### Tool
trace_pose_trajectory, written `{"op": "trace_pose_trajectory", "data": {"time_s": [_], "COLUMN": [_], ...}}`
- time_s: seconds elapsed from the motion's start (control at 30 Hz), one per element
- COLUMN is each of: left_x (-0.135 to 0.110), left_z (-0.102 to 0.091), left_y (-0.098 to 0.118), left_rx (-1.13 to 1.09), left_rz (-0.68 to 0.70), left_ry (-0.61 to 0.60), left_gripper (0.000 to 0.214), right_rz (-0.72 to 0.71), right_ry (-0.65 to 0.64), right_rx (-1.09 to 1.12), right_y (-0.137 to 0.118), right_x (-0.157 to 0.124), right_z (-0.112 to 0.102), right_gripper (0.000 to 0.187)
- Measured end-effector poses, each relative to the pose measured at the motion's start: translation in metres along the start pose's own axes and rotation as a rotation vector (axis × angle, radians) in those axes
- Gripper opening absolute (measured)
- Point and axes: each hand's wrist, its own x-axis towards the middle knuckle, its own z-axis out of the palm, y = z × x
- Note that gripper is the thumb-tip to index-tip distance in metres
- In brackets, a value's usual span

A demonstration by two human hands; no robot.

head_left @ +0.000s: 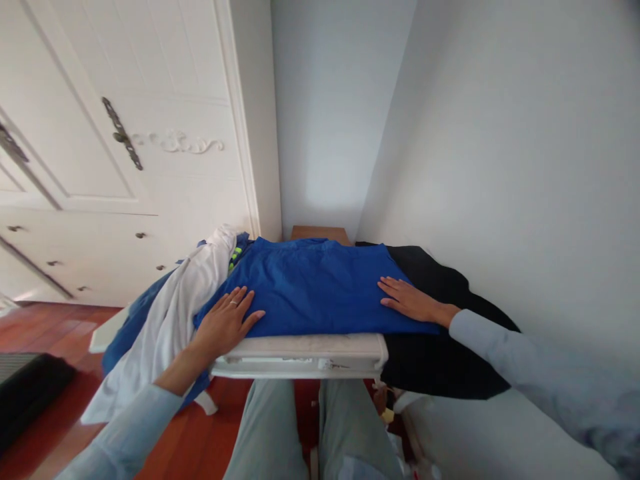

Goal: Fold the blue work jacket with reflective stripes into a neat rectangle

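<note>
A blue garment (pixel 315 287) lies spread over a small white table (pixel 300 353), its lower edge running along the table's front. My left hand (pixel 225 320), with a ring on one finger, rests flat on the garment's left side, fingers stretched out. On its right side my right hand (pixel 410 300) also lies flat with the fingers extended. Neither hand grips anything. Black cloth (pixel 450 363) shows from under the blue garment and hangs past the table on the right. Beside my left hand, a white cloth (pixel 165 320) drapes over the left end.
A white wardrobe (pixel 190 80) with dark handles stands at the left. Grey wall (pixel 525 167) closes in on the right. Behind the table is a brown wooden or cardboard surface (pixel 320 233). A black object (pixel 35 387) sits on the reddish wooden floor (pixel 175 440).
</note>
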Motion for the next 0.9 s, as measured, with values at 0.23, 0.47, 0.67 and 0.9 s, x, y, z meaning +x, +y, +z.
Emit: {"op": "trace_pose_trajectory", "data": {"time_s": [0.23,0.47,0.67,0.9], "left_x": [-0.001,-0.009,-0.024,-0.044], "left_z": [-0.012,-0.033,-0.007,0.013], "left_y": [-0.006,0.044,0.072,0.058], "left_rx": [-0.077,-0.334,-0.227,-0.246], "left_rz": [-0.11,-0.055,0.149,0.066], "left_ry": [0.019,0.326,0.218,0.224], "left_gripper": [0.074,0.067,0.065,0.062], "right_rz": [0.193,0.055,-0.179,-0.035], "right_ry": [-0.078,0.194,0.107,0.022], "right_rx": [-0.031,-0.042,-0.029,0.087], "right_y": [0.033,-0.025,-0.078,-0.037], "right_x": [-0.035,-0.058,-0.064,-0.085], "right_z": [-0.002,0.002,0.008,0.013], "right_gripper": [0.087,0.074,0.066,0.071]}}
